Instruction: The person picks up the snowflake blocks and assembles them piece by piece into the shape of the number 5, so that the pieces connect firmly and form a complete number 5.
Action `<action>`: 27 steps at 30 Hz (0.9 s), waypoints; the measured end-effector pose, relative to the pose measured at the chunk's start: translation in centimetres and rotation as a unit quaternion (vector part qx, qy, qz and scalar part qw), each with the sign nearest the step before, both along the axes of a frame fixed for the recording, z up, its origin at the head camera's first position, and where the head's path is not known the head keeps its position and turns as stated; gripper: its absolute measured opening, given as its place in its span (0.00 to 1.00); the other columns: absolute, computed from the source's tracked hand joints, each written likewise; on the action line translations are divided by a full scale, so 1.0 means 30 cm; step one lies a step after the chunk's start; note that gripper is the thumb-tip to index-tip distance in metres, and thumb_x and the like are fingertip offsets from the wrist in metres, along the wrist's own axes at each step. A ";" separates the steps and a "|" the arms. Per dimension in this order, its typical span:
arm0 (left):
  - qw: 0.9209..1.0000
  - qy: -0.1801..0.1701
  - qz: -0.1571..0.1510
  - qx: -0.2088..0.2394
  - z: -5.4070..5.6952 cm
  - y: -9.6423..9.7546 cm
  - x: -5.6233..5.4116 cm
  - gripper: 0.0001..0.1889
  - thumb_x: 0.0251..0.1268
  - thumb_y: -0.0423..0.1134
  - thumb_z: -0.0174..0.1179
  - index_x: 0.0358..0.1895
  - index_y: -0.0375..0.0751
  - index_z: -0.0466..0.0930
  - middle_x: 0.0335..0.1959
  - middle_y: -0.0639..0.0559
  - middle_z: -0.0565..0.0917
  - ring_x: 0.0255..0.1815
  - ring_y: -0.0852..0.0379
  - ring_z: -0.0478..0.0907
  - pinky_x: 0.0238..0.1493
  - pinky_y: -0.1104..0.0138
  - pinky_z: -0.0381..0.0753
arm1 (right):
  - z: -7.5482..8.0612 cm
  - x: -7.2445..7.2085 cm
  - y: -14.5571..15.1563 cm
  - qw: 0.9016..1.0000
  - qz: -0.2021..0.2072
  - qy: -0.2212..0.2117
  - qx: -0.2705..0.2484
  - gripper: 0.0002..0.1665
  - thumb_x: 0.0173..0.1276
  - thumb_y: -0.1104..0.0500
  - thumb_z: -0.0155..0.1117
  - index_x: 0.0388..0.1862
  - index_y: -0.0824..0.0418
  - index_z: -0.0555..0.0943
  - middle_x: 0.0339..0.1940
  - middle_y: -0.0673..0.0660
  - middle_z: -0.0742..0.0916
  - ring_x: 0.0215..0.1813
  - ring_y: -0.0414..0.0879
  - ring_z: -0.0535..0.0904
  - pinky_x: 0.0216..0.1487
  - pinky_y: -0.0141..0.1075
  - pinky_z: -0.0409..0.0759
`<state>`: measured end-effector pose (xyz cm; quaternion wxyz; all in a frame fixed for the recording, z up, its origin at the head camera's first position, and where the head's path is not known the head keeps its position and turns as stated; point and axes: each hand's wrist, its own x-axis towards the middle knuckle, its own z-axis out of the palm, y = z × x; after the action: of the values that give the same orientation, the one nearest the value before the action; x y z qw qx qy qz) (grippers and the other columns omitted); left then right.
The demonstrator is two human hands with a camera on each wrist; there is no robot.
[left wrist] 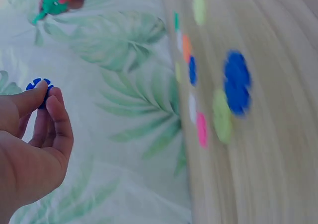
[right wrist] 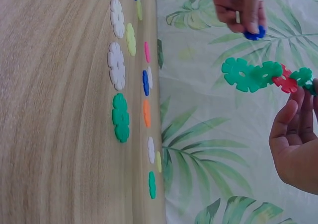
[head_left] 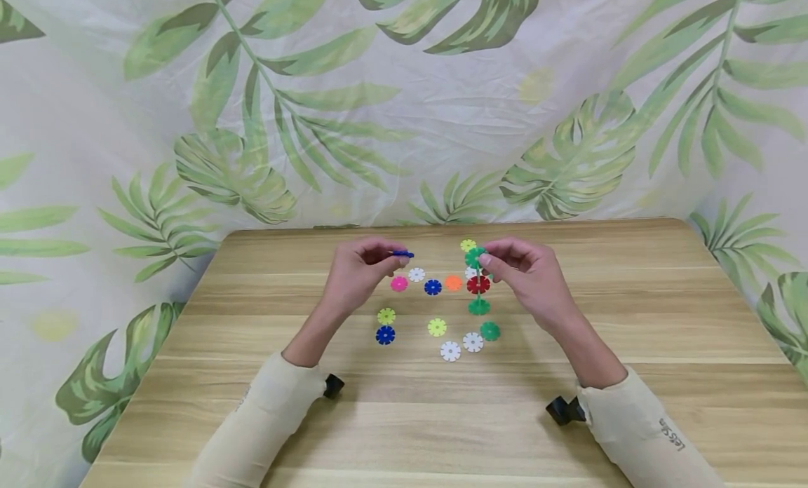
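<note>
My left hand [head_left: 353, 274] pinches a blue notched plastic disc [head_left: 402, 254] between thumb and fingertips, held edge-on above the table. Across from it, my right hand [head_left: 533, 281] grips the upper end of a chain of interlocked notched discs. In the right wrist view this chain shows a green disc [right wrist: 241, 75] at the end away from the hand and a red disc [right wrist: 285, 80] nearer the fingers, with more green ones joined to them. A gap separates the blue disc from the chain. My right fingers partly hide the held end.
Loose notched discs lie on the wooden table [head_left: 404, 425]: pink [head_left: 399, 283], orange [head_left: 453, 282], blue [head_left: 433, 287], yellow [head_left: 437, 327], green [head_left: 489, 331] and several others, some white. Leaf-patterned cloth [head_left: 353, 123] hangs behind the table's far edge.
</note>
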<state>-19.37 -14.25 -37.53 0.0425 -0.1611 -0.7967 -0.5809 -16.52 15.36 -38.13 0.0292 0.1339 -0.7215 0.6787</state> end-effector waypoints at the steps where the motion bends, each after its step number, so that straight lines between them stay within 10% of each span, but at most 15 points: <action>1: 1.000 0.006 -0.005 0.018 0.002 0.014 0.004 0.06 0.68 0.27 0.72 0.45 0.32 0.91 0.40 0.37 0.93 0.32 0.61 0.87 0.37 0.72 0.88 | 0.000 0.000 -0.001 1.000 -0.001 0.001 0.001 0.09 0.77 0.63 0.69 0.52 0.66 0.87 0.38 0.44 0.89 0.38 0.45 0.83 0.41 0.29 0.85; 13: 0.988 0.035 -0.075 0.131 0.002 0.113 0.020 0.08 0.67 0.20 0.68 0.47 0.20 0.88 0.53 0.29 0.86 0.46 0.62 0.90 0.53 0.65 0.92 | -0.009 -0.003 -0.007 1.000 0.003 0.009 -0.016 0.12 0.77 0.60 0.71 0.52 0.66 0.88 0.40 0.47 0.90 0.39 0.45 0.83 0.40 0.29 0.85; 27: 0.987 0.035 -0.113 0.106 0.041 0.174 0.062 0.10 0.69 0.23 0.68 0.51 0.23 0.88 0.58 0.30 0.82 0.55 0.52 0.87 0.62 0.61 0.89 | -0.004 -0.005 -0.017 1.000 -0.008 0.004 0.005 0.14 0.79 0.61 0.68 0.55 0.70 0.86 0.40 0.44 0.90 0.41 0.46 0.83 0.42 0.30 0.86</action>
<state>-17.50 -9.03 -36.30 0.0213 -0.2649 -0.7051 -0.6575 -16.66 14.86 -38.24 0.0367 0.1311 -0.7260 0.6741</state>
